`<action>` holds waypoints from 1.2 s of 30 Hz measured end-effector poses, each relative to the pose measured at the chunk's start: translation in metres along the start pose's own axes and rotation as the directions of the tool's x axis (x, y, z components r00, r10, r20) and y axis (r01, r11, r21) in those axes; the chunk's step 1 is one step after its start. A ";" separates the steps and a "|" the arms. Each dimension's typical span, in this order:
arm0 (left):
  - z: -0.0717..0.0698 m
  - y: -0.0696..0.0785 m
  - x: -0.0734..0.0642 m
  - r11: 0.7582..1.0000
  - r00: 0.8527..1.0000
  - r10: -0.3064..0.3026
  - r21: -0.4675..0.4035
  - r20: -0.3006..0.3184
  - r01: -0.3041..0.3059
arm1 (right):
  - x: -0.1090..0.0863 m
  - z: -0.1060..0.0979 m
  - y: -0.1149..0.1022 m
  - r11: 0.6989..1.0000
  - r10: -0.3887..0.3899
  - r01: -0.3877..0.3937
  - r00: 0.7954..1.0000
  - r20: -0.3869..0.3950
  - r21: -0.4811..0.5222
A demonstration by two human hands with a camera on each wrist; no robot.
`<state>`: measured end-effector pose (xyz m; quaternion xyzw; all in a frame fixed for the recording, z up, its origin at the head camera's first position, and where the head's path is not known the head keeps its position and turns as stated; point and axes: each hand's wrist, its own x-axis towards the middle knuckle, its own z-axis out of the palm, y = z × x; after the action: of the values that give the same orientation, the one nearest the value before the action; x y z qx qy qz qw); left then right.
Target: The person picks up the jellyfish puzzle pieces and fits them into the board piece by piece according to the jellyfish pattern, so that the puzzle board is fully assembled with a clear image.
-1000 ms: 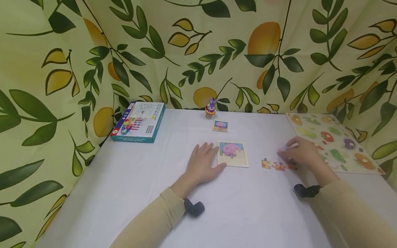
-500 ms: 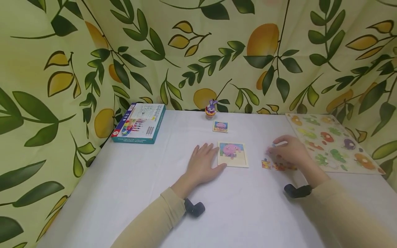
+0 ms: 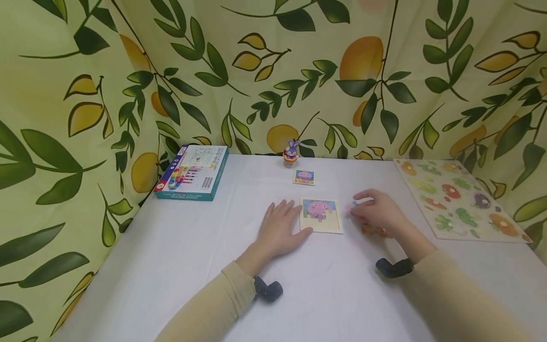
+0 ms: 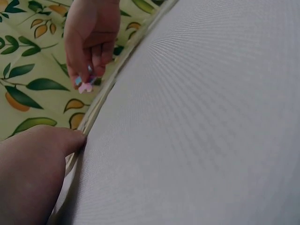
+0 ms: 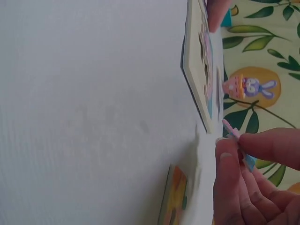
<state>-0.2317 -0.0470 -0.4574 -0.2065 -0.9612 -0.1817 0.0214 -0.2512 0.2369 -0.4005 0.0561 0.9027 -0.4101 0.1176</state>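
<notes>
A square jigsaw board (image 3: 309, 227) with a pink octopus picture, partly filled, lies mid-table; its lower right part shows bare base. My left hand (image 3: 279, 230) rests at the board's left side, fingers spread on the cloth and thumb at the lower left corner. Just right of the board, my right hand (image 3: 378, 211) pinches a pink and blue jigsaw piece (image 4: 85, 87) between thumb and fingers, raised over the table. Below that hand lie several orange-yellow loose pieces (image 3: 376, 231), partly hidden by it; one loose piece (image 5: 174, 194) shows close up in the right wrist view.
Behind the board lies a small octopus picture card (image 3: 304, 177), with a purple rabbit figurine (image 3: 290, 154) beyond it. A teal-edged box (image 3: 192, 171) stands at the back left. A large board with vegetable pictures (image 3: 453, 202) lies at the right. A leaf-patterned curtain (image 3: 256, 95) encloses the table.
My right hand has moved left with the pinched piece, from beside the vegetable board to near the octopus board, passing over the loose pieces. The left hand has stayed in place.
</notes>
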 end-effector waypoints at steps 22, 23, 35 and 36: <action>0.002 0.000 0.003 0.999 0.999 -0.031 0.010 0.022 0.030 | 0.003 0.027 -0.021 0.999 -0.028 0.029 0.999 0.046 -0.020; 0.001 0.000 0.002 1.000 0.999 -0.029 0.009 0.020 0.029 | 0.004 0.028 -0.021 0.999 -0.026 0.027 0.999 0.048 -0.019; -0.001 0.001 0.000 1.000 1.000 -0.022 0.019 0.013 0.022 | 0.007 0.040 -0.020 0.988 -0.077 0.076 0.997 -0.001 -0.132; -0.002 0.001 0.000 1.000 1.000 -0.023 0.021 0.013 0.023 | 0.007 0.041 -0.021 0.986 -0.081 0.080 0.997 -0.006 -0.146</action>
<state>-0.2314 -0.0465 -0.4556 -0.1966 -0.9655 -0.1703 0.0151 -0.2555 0.1923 -0.4137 0.0132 0.9324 -0.3471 0.0995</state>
